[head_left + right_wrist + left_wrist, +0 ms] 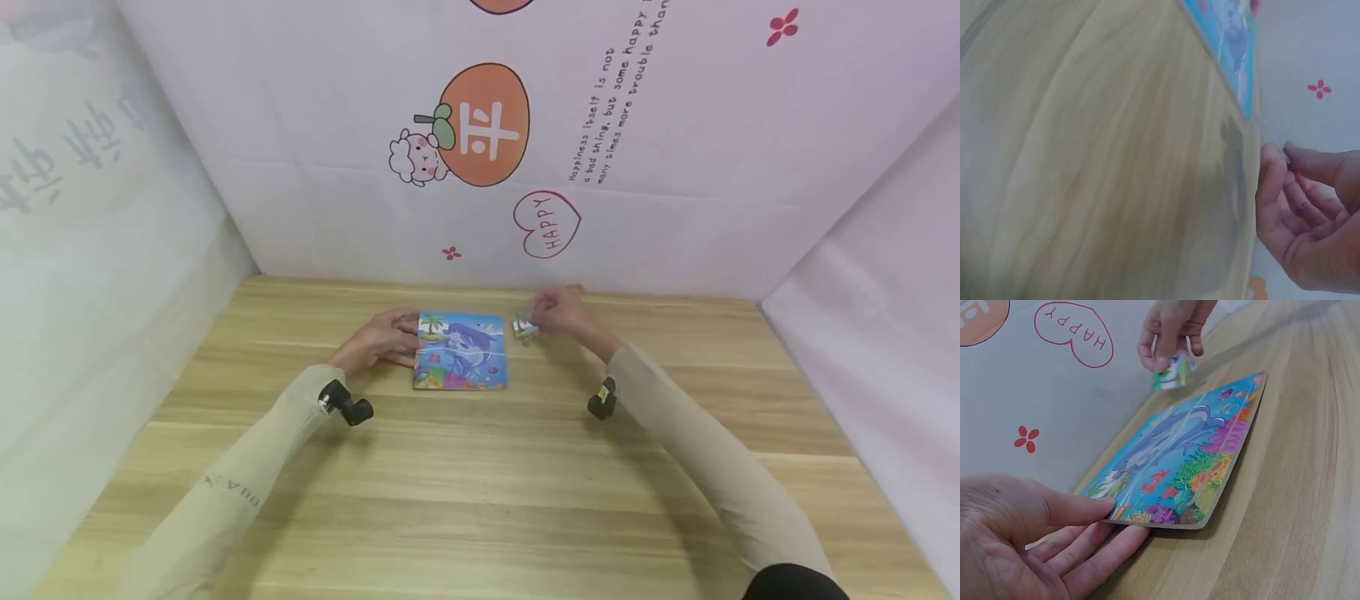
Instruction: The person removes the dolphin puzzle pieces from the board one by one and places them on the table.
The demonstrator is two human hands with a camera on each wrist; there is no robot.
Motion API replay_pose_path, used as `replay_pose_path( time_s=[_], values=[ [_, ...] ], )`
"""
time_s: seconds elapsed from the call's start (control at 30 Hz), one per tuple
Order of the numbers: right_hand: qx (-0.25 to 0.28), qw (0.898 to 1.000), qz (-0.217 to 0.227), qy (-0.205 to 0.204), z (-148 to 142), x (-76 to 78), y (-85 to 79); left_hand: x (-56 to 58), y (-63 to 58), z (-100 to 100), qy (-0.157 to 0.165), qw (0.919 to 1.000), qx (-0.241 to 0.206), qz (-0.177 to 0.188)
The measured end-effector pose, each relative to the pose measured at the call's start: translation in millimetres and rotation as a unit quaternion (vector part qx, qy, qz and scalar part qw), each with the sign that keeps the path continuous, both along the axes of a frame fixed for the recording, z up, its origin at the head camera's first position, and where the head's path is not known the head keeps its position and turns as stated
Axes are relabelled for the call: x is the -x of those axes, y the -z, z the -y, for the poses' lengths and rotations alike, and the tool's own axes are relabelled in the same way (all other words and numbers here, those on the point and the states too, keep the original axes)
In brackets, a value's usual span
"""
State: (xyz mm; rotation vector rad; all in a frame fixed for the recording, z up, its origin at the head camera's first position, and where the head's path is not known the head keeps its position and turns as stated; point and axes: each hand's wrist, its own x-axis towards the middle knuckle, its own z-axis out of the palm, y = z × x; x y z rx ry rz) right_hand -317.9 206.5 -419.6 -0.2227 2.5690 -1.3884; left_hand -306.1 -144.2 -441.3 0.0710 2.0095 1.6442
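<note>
A square dolphin picture puzzle lies in front of the person, showing a palm tree, blue water and coral. At its left edge, the left hand grips the board, thumb on the top face and fingers beneath, as the left wrist view shows. The near edge of the board casts a shadow on the table there. Right of the board, the right hand pinches a small puzzle piece with green and white print between thumb and fingertips. In the right wrist view that piece appears almost edge-on.
The wooden table meets a white printed cloth just behind the board. More white cloth rises at the left and right. Small black wrist cameras sit on both sleeves. An orange shape shows at the table's back edge, behind the right hand.
</note>
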Motion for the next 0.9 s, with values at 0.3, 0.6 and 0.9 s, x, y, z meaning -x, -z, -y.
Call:
replay_pose_path(
  time_s=[0.3, 0.6, 0.9],
  values=[
    [-0.089, 0.994, -0.056, -0.006, -14.3, 0.6, 21.3, 0.7, 4.0, 1.3, -0.002, 1.0, 0.003, 0.0],
    [-0.102, 0.992, -0.066, -0.025, -19.5, 2.8, 23.4, 2.0, 6.0, 0.7, 0.009, 0.9999, 0.0, -0.007],
    [-0.094, 0.995, -0.012, -0.037, -26.8, 11.3, 16.7, 3.0, 8.2, -0.8, -0.001, 0.9999, -0.007, -0.009]
  ],
)
